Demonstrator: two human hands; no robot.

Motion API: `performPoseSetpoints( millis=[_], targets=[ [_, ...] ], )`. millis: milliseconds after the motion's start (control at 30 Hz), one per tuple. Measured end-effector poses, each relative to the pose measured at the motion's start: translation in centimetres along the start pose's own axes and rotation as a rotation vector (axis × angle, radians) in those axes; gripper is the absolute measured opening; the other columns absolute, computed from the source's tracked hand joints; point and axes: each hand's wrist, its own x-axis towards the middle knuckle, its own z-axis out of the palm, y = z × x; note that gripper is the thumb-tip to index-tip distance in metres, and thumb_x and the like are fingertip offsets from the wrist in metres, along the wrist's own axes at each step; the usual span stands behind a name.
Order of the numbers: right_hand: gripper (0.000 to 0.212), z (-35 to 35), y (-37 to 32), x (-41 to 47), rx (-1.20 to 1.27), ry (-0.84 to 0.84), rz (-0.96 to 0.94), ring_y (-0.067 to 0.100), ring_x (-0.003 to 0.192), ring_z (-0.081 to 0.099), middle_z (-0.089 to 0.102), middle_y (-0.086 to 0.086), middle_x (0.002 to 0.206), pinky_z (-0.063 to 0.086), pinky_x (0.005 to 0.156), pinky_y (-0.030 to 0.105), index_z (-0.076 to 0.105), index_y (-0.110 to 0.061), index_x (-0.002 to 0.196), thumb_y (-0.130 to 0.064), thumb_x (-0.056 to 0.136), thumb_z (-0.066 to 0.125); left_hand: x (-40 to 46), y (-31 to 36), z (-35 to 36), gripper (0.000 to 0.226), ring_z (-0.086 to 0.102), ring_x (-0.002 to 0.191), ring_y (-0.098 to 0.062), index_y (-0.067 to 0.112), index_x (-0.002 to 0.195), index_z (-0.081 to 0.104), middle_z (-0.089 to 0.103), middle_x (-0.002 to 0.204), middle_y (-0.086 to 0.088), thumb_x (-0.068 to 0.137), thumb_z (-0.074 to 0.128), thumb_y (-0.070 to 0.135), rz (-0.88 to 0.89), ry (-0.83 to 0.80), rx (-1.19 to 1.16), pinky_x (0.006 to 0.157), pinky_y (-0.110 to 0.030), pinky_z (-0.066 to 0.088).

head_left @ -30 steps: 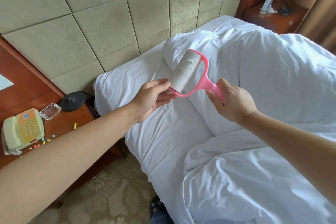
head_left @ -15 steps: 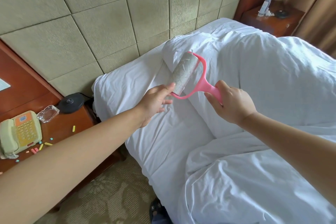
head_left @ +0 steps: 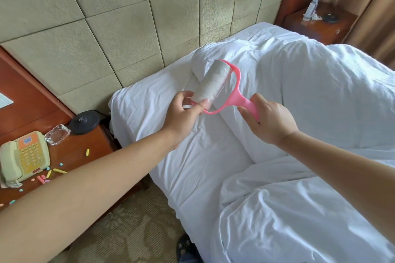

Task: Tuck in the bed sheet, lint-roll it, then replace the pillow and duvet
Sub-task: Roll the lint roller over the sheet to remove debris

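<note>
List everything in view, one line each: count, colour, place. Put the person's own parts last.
lint roller: one, pink frame, grey-white roll, held above the bed.
bed sheet: one, white, exposed on the bed's left part.
pillow: one, white, at the headboard.
duvet: one, white, bunched over the bed's right side.
telephone: one, cream and orange, left nightstand.
glass ashtray: one, clear, beside the telephone.
round base: one, black, left nightstand.
chalk pieces: several, pastel, scattered on the left nightstand.
bottle: one, clear, far nightstand.
left hand: pinches the roll's near end.
right hand: grips the handle.
</note>
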Motion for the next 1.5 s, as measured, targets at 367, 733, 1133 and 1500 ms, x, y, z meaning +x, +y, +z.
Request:
performPoseSetpoints(
  millis=[367,733,1133,1500],
  targets=[
    [0.033,0.3,-0.8,0.4,0.004,-0.01,-0.01,0.03,0.052,0.041,0.037,-0.003,0.055,0.018,0.044,0.027,0.036,-0.011,0.083,-0.04,0.095,0.047,-0.1,0.0,-0.4,0.025,0.063,0.089,-0.016,0.016,0.102,0.064,0.064,0.094,-0.006,0.082,0.074,0.026,-0.003,0.014,-0.065,0.083,-0.024,0.048],
    [0.033,0.0,-0.8,0.3,-0.003,-0.014,0.0,0.03,0.051,0.039,0.035,-0.004,0.054,0.017,0.044,0.026,0.036,-0.011,0.083,-0.04,0.095,0.046,0.0,0.4,-1.5,0.015,0.064,0.082,-0.016,0.015,0.08,0.069,0.068,0.085,-0.006,0.089,0.065,0.027,-0.022,-0.089,-0.038,0.076,-0.017,0.047],
    [0.035,0.0,-0.7,0.4,0.0,-0.044,0.064,0.029,0.055,0.042,0.039,-0.004,0.058,0.02,0.044,0.029,0.036,-0.012,0.084,-0.045,0.095,0.041,1.0,0.3,-1.0,0.059,0.065,0.096,-0.009,0.018,0.113,0.066,0.069,0.106,0.001,0.062,0.083,0.044,0.027,-0.04,0.113,0.088,-0.021,0.049],
    [0.037,4.7,2.4,-1.4,-0.03,-0.115,0.19,0.031,0.058,0.046,0.043,0.0,0.062,0.02,0.044,0.029,0.037,-0.011,0.085,-0.047,0.096,0.04,2.4,-4.4,2.5,0.099,0.062,0.103,-0.007,0.013,0.151,0.023,0.069,0.107,0.004,0.072,0.082,0.026,-0.075,0.062,0.152,0.088,-0.017,0.04]
  ],
)
